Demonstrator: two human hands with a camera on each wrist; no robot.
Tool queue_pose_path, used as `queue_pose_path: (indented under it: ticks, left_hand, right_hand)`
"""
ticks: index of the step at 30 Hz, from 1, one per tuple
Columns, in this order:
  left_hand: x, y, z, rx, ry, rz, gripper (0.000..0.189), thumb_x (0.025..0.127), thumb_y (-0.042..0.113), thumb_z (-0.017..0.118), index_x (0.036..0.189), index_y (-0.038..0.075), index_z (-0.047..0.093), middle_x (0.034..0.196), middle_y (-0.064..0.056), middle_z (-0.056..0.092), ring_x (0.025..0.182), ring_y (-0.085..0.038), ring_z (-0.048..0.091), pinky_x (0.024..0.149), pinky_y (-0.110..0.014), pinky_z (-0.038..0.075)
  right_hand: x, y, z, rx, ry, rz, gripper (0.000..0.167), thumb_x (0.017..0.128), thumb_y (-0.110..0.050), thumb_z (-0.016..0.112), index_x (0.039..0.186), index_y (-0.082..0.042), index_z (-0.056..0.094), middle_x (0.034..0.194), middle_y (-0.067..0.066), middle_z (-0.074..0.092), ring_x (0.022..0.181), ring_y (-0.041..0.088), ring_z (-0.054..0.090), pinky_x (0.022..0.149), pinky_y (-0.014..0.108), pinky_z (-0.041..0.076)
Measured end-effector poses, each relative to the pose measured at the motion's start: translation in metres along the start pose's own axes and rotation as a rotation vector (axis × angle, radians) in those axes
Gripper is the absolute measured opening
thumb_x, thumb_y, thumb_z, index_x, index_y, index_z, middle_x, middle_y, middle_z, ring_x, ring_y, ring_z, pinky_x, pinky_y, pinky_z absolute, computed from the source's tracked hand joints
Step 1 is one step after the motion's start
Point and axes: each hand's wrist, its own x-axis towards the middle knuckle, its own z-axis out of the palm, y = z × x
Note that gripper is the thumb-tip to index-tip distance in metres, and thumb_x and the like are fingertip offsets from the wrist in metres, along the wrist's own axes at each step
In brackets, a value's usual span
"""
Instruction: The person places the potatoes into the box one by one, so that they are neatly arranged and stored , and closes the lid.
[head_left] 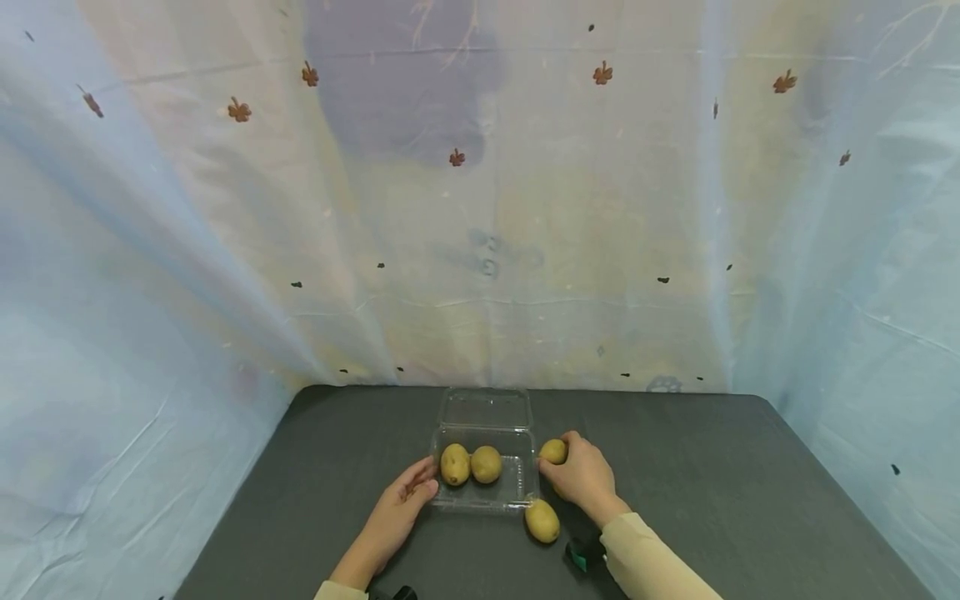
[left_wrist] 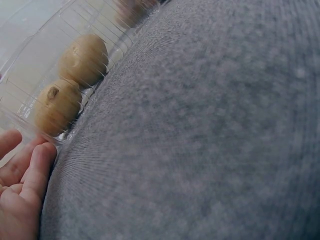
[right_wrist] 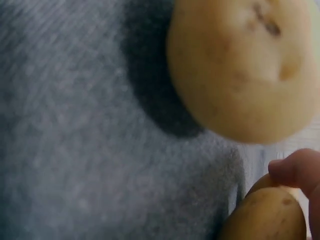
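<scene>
A clear plastic clamshell box (head_left: 480, 506) lies with its lid folded back, and two potatoes sit side by side in its left part. The left potato (head_left: 454, 465) touches or nearly touches the other potato (head_left: 486, 464). At the box's left side, my left hand (head_left: 397, 508) rests its fingertips (left_wrist: 42, 155) against the wall, fingers loosely extended. Just right of the box, my right hand (head_left: 585, 477) pinches a potato (head_left: 553, 452) between thumb and fingers. Another potato (right_wrist: 267, 217) shows beside the thumb in the right wrist view, mostly hidden by the hand in the head view.
A loose potato (head_left: 542, 521) lies by the box's front right corner. The open lid (head_left: 486, 409) extends toward the back edge of the dark grey table (head_left: 675, 467). Patterned curtains (head_left: 495, 250) hang behind and at both sides.
</scene>
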Motion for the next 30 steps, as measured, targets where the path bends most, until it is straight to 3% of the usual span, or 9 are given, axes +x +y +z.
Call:
queue_pose_path:
  ticks: [8, 16, 30]
  left_hand:
    - [0.001, -0.001, 0.0, 0.0, -0.001, -0.004, 0.059, 0.1, 0.035, 0.054, 0.149, 0.008, 0.035, 0.147, -0.015, 0.042, 0.136, -0.029, 0.037, 0.11, -0.047, 0.033]
    - [-0.001, 0.0, 0.0, -0.021, -0.003, 0.004, 0.059, 0.1, 0.035, 0.054, 0.149, 0.008, 0.034, 0.148, -0.015, 0.041, 0.137, -0.028, 0.036, 0.11, -0.046, 0.032]
    - [0.002, -0.003, -0.001, -0.001, 0.001, 0.001, 0.058, 0.101, 0.035, 0.053, 0.148, 0.007, 0.035, 0.147, -0.016, 0.043, 0.136, -0.029, 0.038, 0.109, -0.046, 0.034]
  right_hand:
    - [-0.003, 0.005, -0.013, 0.091, 0.017, -0.033, 0.066, 0.083, -0.044, 0.075, 0.131, -0.003, 0.053, 0.11, 0.01, 0.063, 0.085, 0.021, 0.06, 0.067, 0.039, 0.052]
    - [-0.002, 0.005, -0.025, 0.172, 0.049, -0.093, 0.07, 0.084, -0.045, 0.074, 0.137, -0.007, 0.049, 0.114, 0.006, 0.059, 0.102, 0.027, 0.058, 0.076, 0.042, 0.051]
    - [-0.008, -0.004, -0.024, 0.222, 0.038, -0.159, 0.07, 0.082, -0.046, 0.076, 0.137, -0.012, 0.049, 0.116, 0.0, 0.059, 0.105, 0.023, 0.057, 0.081, 0.041, 0.051]
